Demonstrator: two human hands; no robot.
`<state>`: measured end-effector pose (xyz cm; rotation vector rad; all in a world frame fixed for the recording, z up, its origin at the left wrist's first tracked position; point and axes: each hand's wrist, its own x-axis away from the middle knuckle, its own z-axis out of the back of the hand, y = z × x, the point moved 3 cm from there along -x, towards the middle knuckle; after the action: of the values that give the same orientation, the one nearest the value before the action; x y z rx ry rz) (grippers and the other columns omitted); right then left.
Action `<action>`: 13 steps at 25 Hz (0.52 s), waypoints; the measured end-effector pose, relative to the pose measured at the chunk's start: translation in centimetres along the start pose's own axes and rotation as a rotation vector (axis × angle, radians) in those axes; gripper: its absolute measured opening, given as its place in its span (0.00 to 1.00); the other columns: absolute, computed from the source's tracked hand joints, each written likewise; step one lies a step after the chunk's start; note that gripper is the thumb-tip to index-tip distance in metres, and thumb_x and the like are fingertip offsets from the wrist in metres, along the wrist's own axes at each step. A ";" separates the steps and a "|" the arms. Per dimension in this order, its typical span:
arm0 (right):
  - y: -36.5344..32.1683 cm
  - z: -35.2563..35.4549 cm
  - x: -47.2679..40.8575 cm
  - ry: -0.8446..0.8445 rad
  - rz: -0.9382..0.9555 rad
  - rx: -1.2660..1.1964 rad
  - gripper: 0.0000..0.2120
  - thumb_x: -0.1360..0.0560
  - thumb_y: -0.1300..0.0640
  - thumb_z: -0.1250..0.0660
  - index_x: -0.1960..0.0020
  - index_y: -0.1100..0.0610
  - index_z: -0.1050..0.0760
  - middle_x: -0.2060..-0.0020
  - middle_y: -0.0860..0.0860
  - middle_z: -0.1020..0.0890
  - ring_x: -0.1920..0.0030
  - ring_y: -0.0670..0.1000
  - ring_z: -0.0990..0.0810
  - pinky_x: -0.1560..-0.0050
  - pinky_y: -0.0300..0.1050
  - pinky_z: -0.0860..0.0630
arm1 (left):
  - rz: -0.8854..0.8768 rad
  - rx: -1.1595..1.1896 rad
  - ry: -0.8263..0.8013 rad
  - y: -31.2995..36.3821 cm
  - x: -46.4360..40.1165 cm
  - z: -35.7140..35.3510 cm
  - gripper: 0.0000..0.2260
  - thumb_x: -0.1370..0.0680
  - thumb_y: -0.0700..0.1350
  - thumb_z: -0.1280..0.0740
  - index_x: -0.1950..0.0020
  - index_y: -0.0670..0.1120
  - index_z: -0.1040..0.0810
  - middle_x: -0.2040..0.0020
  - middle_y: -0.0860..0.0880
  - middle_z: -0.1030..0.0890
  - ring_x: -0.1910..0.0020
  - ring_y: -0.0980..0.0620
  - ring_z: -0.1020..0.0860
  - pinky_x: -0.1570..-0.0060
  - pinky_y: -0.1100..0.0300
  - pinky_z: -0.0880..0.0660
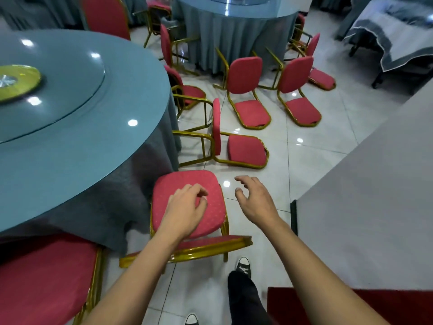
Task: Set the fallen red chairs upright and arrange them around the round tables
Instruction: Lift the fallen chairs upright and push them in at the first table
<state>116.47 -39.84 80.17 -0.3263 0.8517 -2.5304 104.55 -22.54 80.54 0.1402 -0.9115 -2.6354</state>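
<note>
The near round table (70, 141), draped in grey-blue cloth with a glass turntable on top, fills the left of the view; a second round table (234, 22) stands further off at the top. A pale wall or counter (375, 195) closes off the right, and between them runs a glossy tiled floor (304, 165) littered with red chairs.

Two chairs stand upright at the near table: one at the lower left (44, 277), and the upright chair (187, 202) directly below the hands, its seat tucked toward the cloth and its backrest top nearest the person.

Straight ahead, just beyond that seat, lies the nearest fallen chair (243, 150). It seems tipped onto its back: the backrest lies flat on the tiles pointing right, the seat stands on edge, and the gold legs stick out leftward against the tablecloth. Its long axis therefore runs left to right across the person's path. Further on, two more tipped chairs (251, 111) (302, 109) lie side by side, with others near the far table.

The left hand (187, 207) hovers over the upright seat, fingers loosely curled and holding nothing; whether it touches the cushion is unclear. The right hand (255, 200) hangs over bare floor, fingers spread and relaxed, also holding nothing. The right hand looks nearer the flat backrest end, the likely place to grip and lift.
</note>
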 end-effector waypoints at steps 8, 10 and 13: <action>-2.2 1.9 -12.8 -0.147 0.217 -0.021 0.18 0.19 0.52 0.37 0.30 0.47 0.29 0.34 0.45 0.26 0.33 0.45 0.28 0.32 0.49 0.29 | 0.167 0.074 0.224 3.0 -8.5 1.0 0.07 0.20 0.48 0.37 0.45 0.57 0.24 0.47 0.57 0.23 0.46 0.55 0.25 0.40 0.48 0.28; -2.5 2.2 -15.4 -0.181 0.267 -0.024 0.17 0.19 0.53 0.37 0.30 0.47 0.28 0.35 0.45 0.25 0.35 0.45 0.27 0.33 0.47 0.28 | 0.232 0.073 0.267 3.8 -9.8 1.5 0.07 0.19 0.48 0.38 0.44 0.57 0.24 0.46 0.57 0.23 0.46 0.55 0.26 0.39 0.49 0.29; -4.0 2.2 -18.4 -0.209 0.291 -0.047 0.17 0.19 0.53 0.37 0.30 0.48 0.28 0.36 0.45 0.25 0.36 0.45 0.26 0.33 0.47 0.27 | 0.287 0.049 0.288 4.4 -10.9 2.6 0.07 0.18 0.49 0.38 0.43 0.57 0.24 0.46 0.57 0.24 0.46 0.55 0.28 0.38 0.50 0.29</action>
<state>131.97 -29.21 82.94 -0.4387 0.8129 -2.1682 115.49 -20.32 85.09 0.3622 -0.8288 -2.2578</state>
